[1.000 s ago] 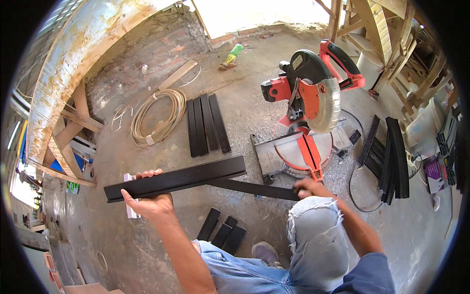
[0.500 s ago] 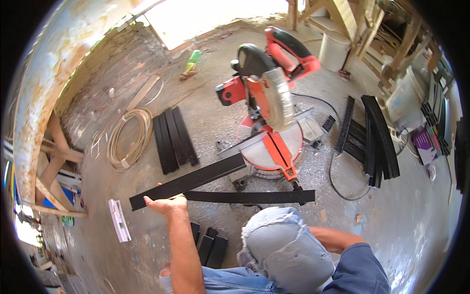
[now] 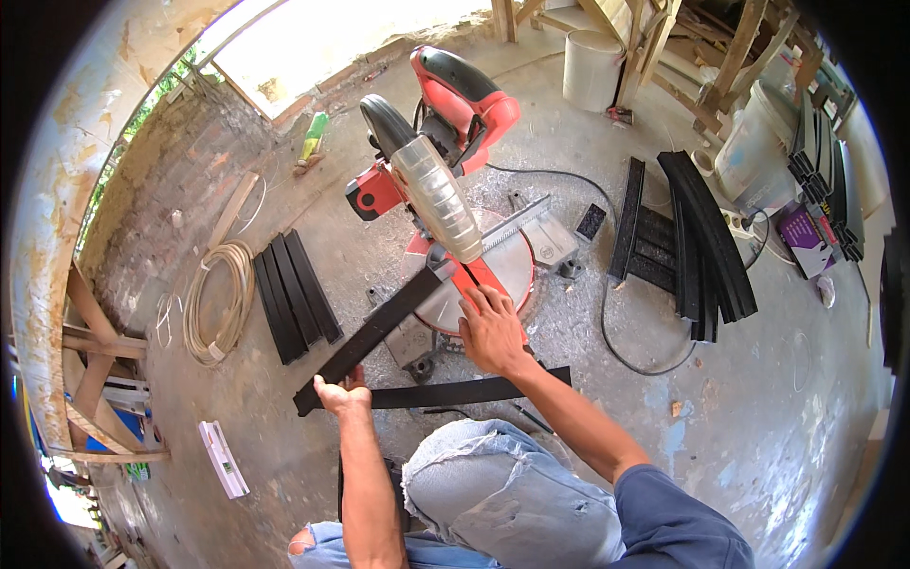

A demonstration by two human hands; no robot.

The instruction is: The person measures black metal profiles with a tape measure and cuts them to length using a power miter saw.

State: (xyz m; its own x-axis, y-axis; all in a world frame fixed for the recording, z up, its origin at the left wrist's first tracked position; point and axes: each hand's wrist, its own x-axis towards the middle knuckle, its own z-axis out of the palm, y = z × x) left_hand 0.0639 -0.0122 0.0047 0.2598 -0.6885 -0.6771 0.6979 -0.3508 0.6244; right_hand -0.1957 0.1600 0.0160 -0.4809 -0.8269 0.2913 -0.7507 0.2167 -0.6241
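Observation:
A red miter saw (image 3: 450, 218) stands on the floor ahead of me, its head raised above the round table. My left hand (image 3: 343, 391) is closed around the near end of a long black profile (image 3: 379, 324), which slants up to the right. The profile's far end lies on the saw table beside the clear blade guard (image 3: 438, 199). On the red strip at the middle of the saw table rests my right hand (image 3: 493, 332), fingers stretched out and holding nothing. A second black profile (image 3: 464, 391) lies crosswise between the saw and my knee.
Several black profiles (image 3: 294, 299) lie left of the saw, and more (image 3: 706, 247) to the right. A coil of tubing (image 3: 213, 303) sits at the left. A black power cord (image 3: 611, 327) loops over the floor. White buckets (image 3: 590, 71) stand farther back.
My right hand has come from beside my knee onto the saw table. The held profile has swung steeper, its far end now on the table. The view has shifted to the right.

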